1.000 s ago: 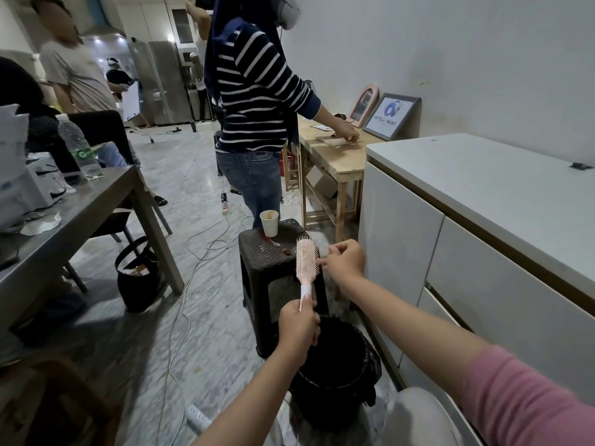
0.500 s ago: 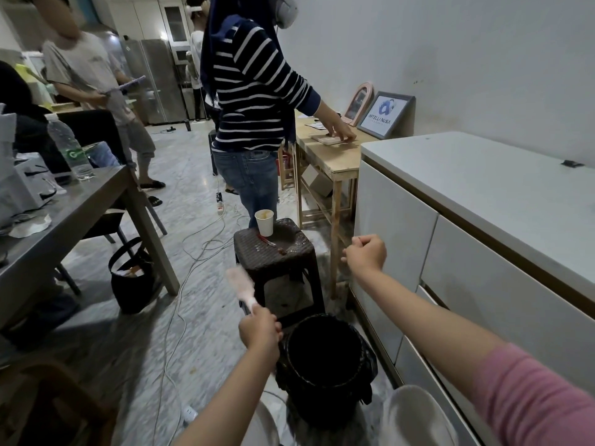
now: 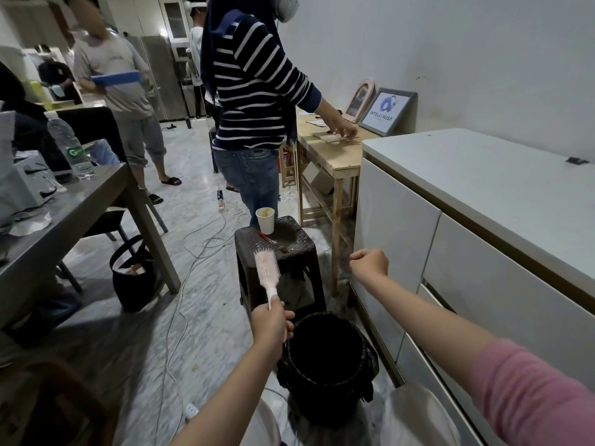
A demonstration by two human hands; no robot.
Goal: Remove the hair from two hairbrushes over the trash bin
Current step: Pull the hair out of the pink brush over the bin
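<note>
Beside the white cabinet (image 3: 402,226), the left hand (image 3: 271,322) gripped the pink hairbrush (image 3: 266,271) handle, now upright over the trash bin (image 3: 325,358) edge; the right hand (image 3: 370,263) stayed fisted.

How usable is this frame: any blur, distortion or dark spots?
Head view: wide-angle bend curves the cabinet edges; the brush and left hand look fairly sharp; the bin interior is too dark to read; mild glare on the floor near the far doorway.
</note>
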